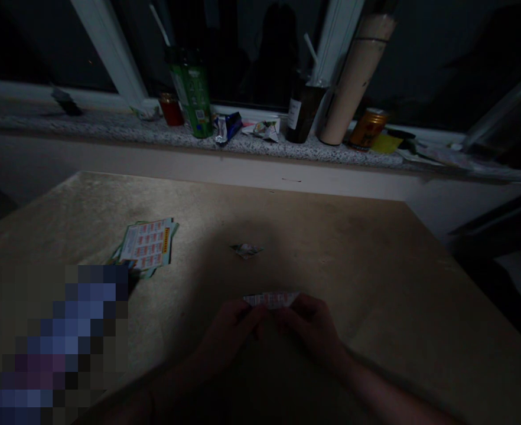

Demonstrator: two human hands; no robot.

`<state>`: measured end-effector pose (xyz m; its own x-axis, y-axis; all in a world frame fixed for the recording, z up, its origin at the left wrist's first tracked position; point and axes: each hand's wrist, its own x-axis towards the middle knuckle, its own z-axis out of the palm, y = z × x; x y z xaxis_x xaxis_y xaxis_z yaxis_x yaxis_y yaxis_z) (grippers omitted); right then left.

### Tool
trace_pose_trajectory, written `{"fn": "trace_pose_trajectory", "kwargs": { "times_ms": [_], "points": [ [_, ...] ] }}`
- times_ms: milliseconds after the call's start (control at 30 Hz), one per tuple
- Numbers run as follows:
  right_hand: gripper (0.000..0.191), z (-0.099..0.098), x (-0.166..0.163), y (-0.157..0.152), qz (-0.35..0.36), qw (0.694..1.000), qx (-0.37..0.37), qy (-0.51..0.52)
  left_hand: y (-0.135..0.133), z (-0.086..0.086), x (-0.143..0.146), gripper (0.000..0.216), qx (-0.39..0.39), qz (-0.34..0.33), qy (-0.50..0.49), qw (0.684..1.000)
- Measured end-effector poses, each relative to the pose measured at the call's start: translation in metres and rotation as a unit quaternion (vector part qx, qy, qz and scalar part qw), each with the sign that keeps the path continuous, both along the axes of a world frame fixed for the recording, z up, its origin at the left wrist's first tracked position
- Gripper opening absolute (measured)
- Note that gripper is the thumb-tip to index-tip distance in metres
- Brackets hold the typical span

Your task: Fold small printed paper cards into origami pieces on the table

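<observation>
Both of my hands meet at the near middle of the tan table (353,248). My left hand (230,330) and my right hand (311,327) have their fingers closed on a small printed paper (270,299), folded into a narrow strip that lies against the tabletop. A small folded paper piece (246,250) sits a little beyond the hands. To the left lies a fanned stack of printed paper sheets (147,245) with red and yellow markings. The scene is dim.
A speckled stone windowsill (110,127) behind the table carries a green bottle (192,97), a red jar (171,109), wrappers (227,127), a dark bottle (302,109), a tall beige cylinder (355,82) and an orange can (367,128). A blurred-out patch covers the lower left.
</observation>
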<state>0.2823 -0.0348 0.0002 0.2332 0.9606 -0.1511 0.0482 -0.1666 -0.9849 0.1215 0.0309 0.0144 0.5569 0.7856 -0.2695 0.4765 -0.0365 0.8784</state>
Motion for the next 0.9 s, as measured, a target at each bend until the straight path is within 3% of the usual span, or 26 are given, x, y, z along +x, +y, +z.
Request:
{"fn": "trace_pose_trajectory", "kwargs": {
  "times_ms": [233, 400, 600, 767, 900],
  "points": [
    [0.040, 0.000, 0.000, -0.003, 0.016, 0.999, 0.008, -0.049, 0.000, -0.001, -0.003, 0.047, -0.010, 0.007, -0.049, 0.999],
    [0.037, -0.003, 0.000, -0.004, 0.023, 0.995, 0.046, -0.084, 0.000, -0.007, -0.005, 0.072, -0.076, 0.005, -0.158, 0.985],
    [0.029, -0.004, 0.000, -0.007, 0.033, 0.985, 0.088, -0.142, 0.000, -0.011, -0.008, 0.073, -0.097, 0.015, -0.122, 0.988],
    [0.024, -0.001, -0.001, -0.009, 0.001, 0.985, 0.119, -0.125, 0.000, 0.000, -0.007, 0.059, -0.034, 0.010, -0.063, 0.997],
    [0.031, -0.002, 0.001, -0.011, -0.015, 0.986, 0.130, -0.101, 0.001, 0.007, -0.002, 0.055, 0.001, -0.010, -0.054, 0.998]
  ]
}}
